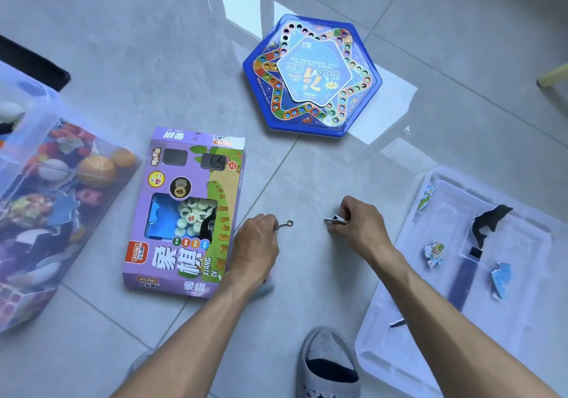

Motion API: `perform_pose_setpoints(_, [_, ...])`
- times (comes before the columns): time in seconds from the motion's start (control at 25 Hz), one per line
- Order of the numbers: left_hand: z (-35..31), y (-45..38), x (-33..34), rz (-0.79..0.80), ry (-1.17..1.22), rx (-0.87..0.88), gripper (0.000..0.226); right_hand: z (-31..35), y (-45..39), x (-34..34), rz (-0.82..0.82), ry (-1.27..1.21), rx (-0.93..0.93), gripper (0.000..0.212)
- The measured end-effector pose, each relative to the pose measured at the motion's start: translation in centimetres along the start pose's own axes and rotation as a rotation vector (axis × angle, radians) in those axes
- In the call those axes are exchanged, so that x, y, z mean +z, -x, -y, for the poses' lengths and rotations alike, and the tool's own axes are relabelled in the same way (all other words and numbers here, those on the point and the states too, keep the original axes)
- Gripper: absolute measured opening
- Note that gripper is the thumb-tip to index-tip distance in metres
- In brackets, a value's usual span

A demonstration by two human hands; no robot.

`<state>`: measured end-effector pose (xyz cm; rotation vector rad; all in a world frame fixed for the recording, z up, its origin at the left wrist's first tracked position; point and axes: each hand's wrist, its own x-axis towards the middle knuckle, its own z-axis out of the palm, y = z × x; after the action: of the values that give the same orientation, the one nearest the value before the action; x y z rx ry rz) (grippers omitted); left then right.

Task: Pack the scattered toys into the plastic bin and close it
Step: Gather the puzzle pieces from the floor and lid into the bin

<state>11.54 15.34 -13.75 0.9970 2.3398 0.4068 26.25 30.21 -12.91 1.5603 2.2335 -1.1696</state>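
Plastic bin (37, 139), one, clear, standing on the floor (307, 167) at the person's left with its top open; already well filled with balls, plush and coloured pieces seen through its wall, which suggests it is kept close at that side so items can be dropped in by a short reach. Lid (399, 320), one, clear, lying flat on the floor at the right, apart from the bin (it is serving for now as a tray, and must be emptied before it can close anything). On the lid: puzzle pieces, three counted (434, 253), printed in blue and yellow; one black dolphin-shaped piece (488, 222); one small dark fragment near the lid's near edge, too small to identify. Loose on the floor: one purple chess-set box (184, 213), just beside the bin; one blue hexagonal game board (312, 74), farther off and well apart from both. Left hand (256, 244), one, fingers pinched narrow on a small metal hook-like item (287, 223). Right hand (359, 222), one, fingers closed on a small black-and-white item (333, 220) whose kind cannot be told. Both hands are low over the floor between box and lid, judged to be gathering the smallest strays first. One grey slipper (329, 364), worn, at the bottom edge.
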Motion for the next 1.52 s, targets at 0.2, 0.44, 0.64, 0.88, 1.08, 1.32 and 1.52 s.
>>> perform_pose_setpoints(0.2, [-0.4,-0.5,0.0,-0.036,-0.017,-0.025,0.011,-0.2,-0.9,-0.4,0.059,-0.075,0.043,0.041])
perform_pose_setpoints(0.44, [0.0,-1.9,-0.5,0.061,0.065,-0.125,0.006,-0.3,-1.0,-0.5,0.075,-0.075,0.046,0.04])
perform_pose_setpoints(0.64, [-0.1,-0.8,-2.7,0.001,0.093,-0.178,0.008,0.4,-1.3,-0.6,0.044,-0.091,0.018,0.035])
perform_pose_setpoints(0.88, [2.0,1.9,-16.8,-0.078,-0.073,0.059,0.013,3.3,1.4,-0.3,0.012,-0.077,0.07,0.031])
perform_pose_setpoints(1.08, [5.7,7.2,-33.5,-0.326,-0.247,-0.014,0.015,20.7,11.0,-0.6,0.259,-0.46,-0.161,0.039])
perform_pose_setpoints(1.32, [10.2,15.8,-41.7,-0.649,-0.152,-0.441,0.036,40.2,20.0,-4.5,0.584,-0.513,-0.387,0.044])
perform_pose_setpoints(1.52, [4.6,16.4,-40.5,-0.514,-0.01,-0.207,0.036,35.2,22.3,-10.8,0.371,-0.346,-0.394,0.036])
